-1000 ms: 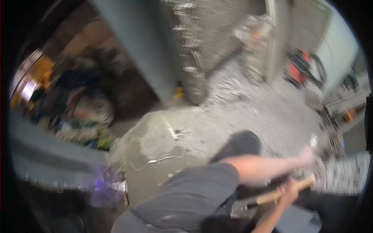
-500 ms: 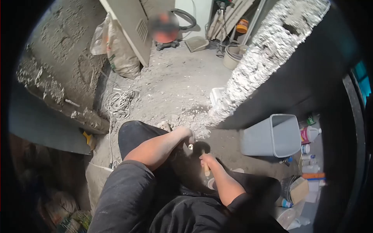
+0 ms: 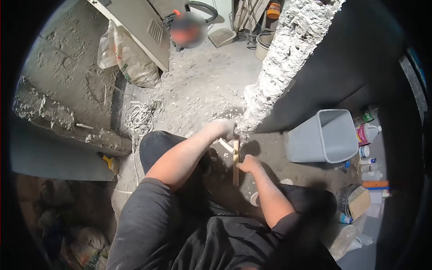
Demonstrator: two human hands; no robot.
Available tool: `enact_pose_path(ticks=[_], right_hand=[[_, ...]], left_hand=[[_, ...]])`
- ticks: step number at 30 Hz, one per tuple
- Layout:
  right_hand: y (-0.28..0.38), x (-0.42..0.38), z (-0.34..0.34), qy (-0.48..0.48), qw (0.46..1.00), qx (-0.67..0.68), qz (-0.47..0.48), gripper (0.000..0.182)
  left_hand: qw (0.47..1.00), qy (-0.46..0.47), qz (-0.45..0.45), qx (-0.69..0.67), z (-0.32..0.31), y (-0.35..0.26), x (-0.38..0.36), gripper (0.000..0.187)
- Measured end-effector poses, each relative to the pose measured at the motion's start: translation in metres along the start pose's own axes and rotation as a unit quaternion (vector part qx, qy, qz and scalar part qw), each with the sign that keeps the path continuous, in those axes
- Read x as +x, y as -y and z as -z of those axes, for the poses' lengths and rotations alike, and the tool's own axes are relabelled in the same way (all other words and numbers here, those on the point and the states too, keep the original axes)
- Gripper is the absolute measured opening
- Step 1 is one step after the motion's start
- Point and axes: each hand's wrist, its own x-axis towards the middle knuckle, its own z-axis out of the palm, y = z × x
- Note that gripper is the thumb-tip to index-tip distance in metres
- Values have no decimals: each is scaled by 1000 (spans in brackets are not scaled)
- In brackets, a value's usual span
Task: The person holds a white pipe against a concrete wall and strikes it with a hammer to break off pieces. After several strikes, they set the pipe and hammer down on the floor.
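Observation:
My left hand, dusted white, is closed around a short pale rod whose lower end sticks out below the fist. It is near the foot of a rough, broken wall edge. A long pale wooden handle stands out beside the rod, overlapping it in view. My right hand is closed on that wooden handle, its thumb and fingers against the side. I cannot make out any head on the handle. Dark shadows lie on the floor around both hands.
A grey bin stands to the right, beside bottles along the dark wall. Coiled white cable lies on the rubble-strewn floor at left. A filled sack leans by a panel. A dustpan and bucket are farther back.
My left hand has moved up and forward, closer to the broken wall edge. My right hand has shifted up and right, and the wooden handle now shows at greater length. The view has shifted slightly.

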Motion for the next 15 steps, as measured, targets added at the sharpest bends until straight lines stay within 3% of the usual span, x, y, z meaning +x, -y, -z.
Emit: enact_pose_path(ticks=[1,2,4,5,7,8,9,11,13,14,15], right_hand=[[-3,2,1,-25,999,10,22,58],[-5,5,3,-62,997,29,34,57],[-10,10,8,-118,990,68,43,52],[-10,9,17,-97,992,74,43,54],[-33,50,-6,-167,969,110,147,40],[-30,46,1,-88,977,154,122,33],[-36,52,-5,-93,960,224,140,30],[-42,55,-12,-98,959,227,137,28],[-37,45,-11,-92,962,222,133,27],[-43,47,-16,-79,963,223,128,26],[-50,48,-22,-67,965,224,121,25]], left_hand=[[994,-89,-59,29,9,4,-11,78],[993,-108,-55,-15,21,10,-22,74],[974,-193,-77,-92,74,-5,-104,63],[953,-259,-99,-124,83,4,-138,57],[911,-315,-89,-250,88,38,-199,53],[888,-367,-70,-268,80,60,-225,48],[852,-418,-49,-311,63,89,-242,49],[765,-479,15,-430,14,140,-273,41],[620,-421,29,-661,-73,198,-301,41],[542,-453,132,-695,-111,182,-311,42],[533,-395,186,-725,-158,169,-325,40]])
